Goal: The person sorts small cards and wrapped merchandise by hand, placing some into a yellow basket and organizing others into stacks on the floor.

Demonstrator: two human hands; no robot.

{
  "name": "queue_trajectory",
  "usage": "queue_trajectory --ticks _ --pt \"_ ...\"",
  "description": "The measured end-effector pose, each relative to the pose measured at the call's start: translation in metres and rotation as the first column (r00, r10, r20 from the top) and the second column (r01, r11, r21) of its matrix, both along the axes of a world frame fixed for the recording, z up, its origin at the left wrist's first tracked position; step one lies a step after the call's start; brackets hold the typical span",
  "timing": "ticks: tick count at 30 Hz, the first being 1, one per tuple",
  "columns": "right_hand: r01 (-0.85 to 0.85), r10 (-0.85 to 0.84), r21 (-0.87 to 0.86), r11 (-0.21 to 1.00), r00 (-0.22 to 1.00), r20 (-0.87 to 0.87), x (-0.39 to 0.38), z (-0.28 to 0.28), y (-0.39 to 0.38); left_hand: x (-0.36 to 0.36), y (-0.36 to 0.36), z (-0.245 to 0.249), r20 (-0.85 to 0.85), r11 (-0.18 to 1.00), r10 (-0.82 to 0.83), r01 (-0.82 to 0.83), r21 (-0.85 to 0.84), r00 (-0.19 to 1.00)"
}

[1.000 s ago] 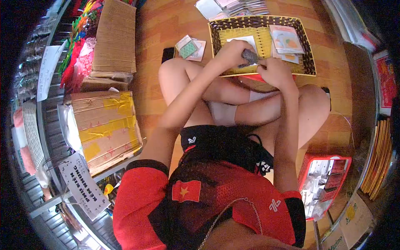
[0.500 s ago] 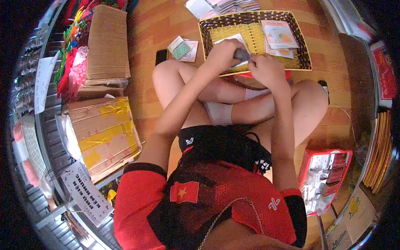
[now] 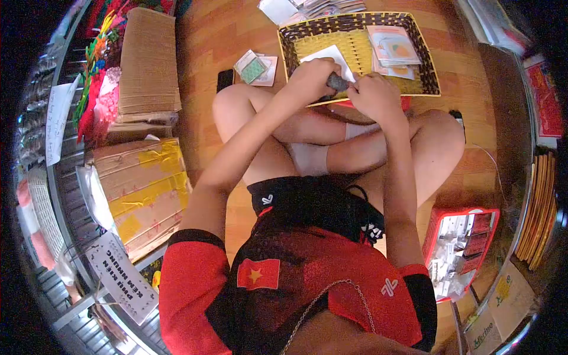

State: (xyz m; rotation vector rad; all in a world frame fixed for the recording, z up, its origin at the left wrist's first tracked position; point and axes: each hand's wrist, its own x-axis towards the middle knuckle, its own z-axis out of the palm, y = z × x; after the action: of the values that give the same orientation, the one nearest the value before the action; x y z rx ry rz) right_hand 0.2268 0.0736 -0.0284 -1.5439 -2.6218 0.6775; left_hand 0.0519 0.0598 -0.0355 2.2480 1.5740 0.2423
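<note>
Left hand (image 3: 312, 80) and right hand (image 3: 378, 97) meet, both gripping the grey object (image 3: 338, 82) between them.

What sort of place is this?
Probably a small shop's stockroom floor: taped cardboard boxes beside wire shelving with a hand-lettered tag, a woven basket of packets, and a red crate of bagged goods.

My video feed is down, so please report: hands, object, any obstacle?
Both closed: left hand and right hand grip small grey object. Held over basket, near its front edge. Inside, packets lie apart, not in the way.
</note>
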Motion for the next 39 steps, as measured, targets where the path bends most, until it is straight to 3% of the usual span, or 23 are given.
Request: queue_trajectory --ticks 3,7,10,13,16,18,20,23,25,29,34,37,39 --pt "-0.001 0.001 -0.005 1.0 1.0 -0.023 0.0 -0.004 0.001 -0.005 0.012 -0.005 -0.009 0.989 0.14 -0.139 0.046 0.99" --pt "0.026 -0.024 0.026 0.999 0.998 -0.053 0.0 -0.006 0.001 -0.006 0.033 -0.016 -0.15 0.92 0.34 -0.295 0.259 0.928" --pt "0.004 -0.004 -0.012 1.0 1.0 0.026 -0.001 0.0 0.001 0.004 0.015 -0.011 -0.207 0.975 0.155 -0.116 0.189 0.966" --pt "0.001 0.0 -0.013 1.0 0.999 0.045 -0.001 0.003 0.001 0.015 -0.01 -0.007 -0.138 0.985 0.006 0.018 0.171 0.99" --pt "0.003 -0.003 0.012 1.0 1.0 0.0 0.0 -0.001 0.002 0.004 0.005 -0.001 -0.208 0.99 -0.041 0.067 0.121 0.977" --pt "0.039 -0.037 0.021 0.999 0.995 -0.088 -0.001 -0.002 -0.001 -0.002 0.024 0.001 -0.285 0.993 0.081 -0.051 0.111 0.955" --pt "0.052 -0.05 0.029 0.998 0.996 -0.068 -0.002 -0.001 -0.001 -0.011 0.037 0.007 -0.359 0.988 0.14 -0.105 0.115 0.923" --pt "0.055 -0.052 0.042 0.998 0.996 -0.077 -0.001 -0.006 -0.001 -0.004 0.028 0.006 -0.351 0.993 0.113 -0.115 0.013 0.93" --pt "0.036 -0.033 0.045 0.998 0.997 -0.07 0.0 -0.008 0.0 0.004 0.008 0.005 -0.285 0.998 -0.054 0.062 0.019 0.957" --pt "0.022 -0.018 0.05 0.999 0.998 -0.067 -0.002 -0.008 -0.001 -0.001 0.013 0.008 -0.284 0.996 -0.085 0.084 -0.014 0.955" --pt "0.046 -0.037 0.116 0.992 0.996 -0.083 -0.004 -0.012 -0.001 -0.024 0.037 -0.004 -0.218 0.982 0.159 -0.132 0.133 0.963" --pt "0.069 -0.058 0.109 0.992 0.993 -0.099 -0.005 -0.014 0.0 -0.022 0.044 -0.006 -0.262 0.979 0.205 -0.19 0.081 0.943" --pt "0.071 -0.056 0.125 0.99 0.992 -0.114 -0.005 -0.012 -0.002 -0.017 0.04 -0.001 -0.247 0.99 0.139 -0.124 0.073 0.959"
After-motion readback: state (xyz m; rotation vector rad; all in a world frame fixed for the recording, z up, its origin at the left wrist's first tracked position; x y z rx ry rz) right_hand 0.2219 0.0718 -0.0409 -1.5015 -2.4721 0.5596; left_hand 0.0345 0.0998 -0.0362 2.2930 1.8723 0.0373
